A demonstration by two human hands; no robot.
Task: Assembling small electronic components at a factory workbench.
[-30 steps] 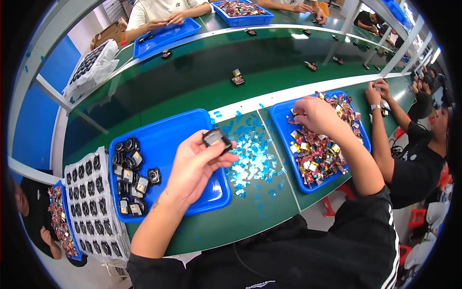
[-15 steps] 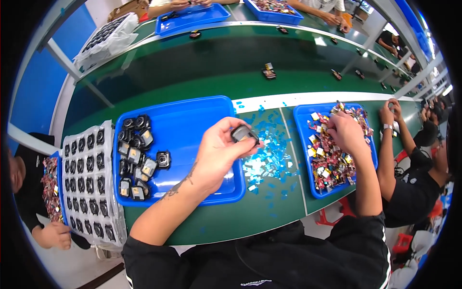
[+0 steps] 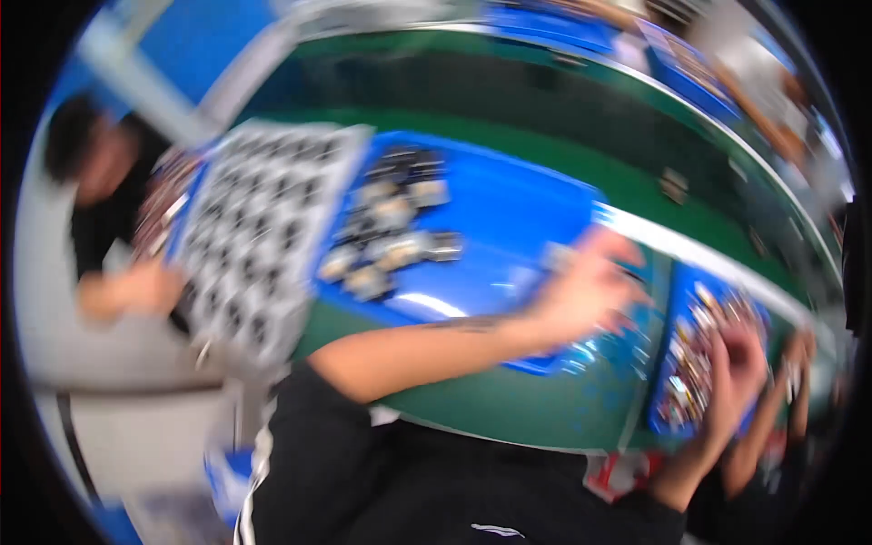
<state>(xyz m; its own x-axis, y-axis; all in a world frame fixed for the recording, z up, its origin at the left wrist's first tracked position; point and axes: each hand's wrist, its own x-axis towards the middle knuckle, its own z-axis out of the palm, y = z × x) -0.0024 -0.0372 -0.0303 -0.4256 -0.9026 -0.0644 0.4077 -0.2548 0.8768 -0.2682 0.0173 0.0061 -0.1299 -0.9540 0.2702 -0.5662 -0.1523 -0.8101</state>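
Note:
The whole view is smeared by motion. My left hand (image 3: 590,286) is over the right end of a blue tray (image 3: 518,173), its fingers curled round a dark object, a small black camera-like housing (image 3: 630,272), mostly hidden. Black and grey housings of the same sort (image 3: 391,218) lie heaped at that tray's left end. My right hand (image 3: 740,359) reaches into a second blue tray (image 3: 661,413), among small red, white and yellow parts (image 3: 681,377). Whether its fingers pinch a part is too blurred to tell.
Left of the first tray, a white moulded tray (image 3: 259,227) bears rows of black round pieces. Blue film scraps (image 3: 581,359) litter the green table between the trays. One person sits at the left; others work at the right and across the table.
The view has swung, so the trays and table appear tilted and shifted rightward. My left hand is still by the first tray, and my right hand is still at the parts tray.

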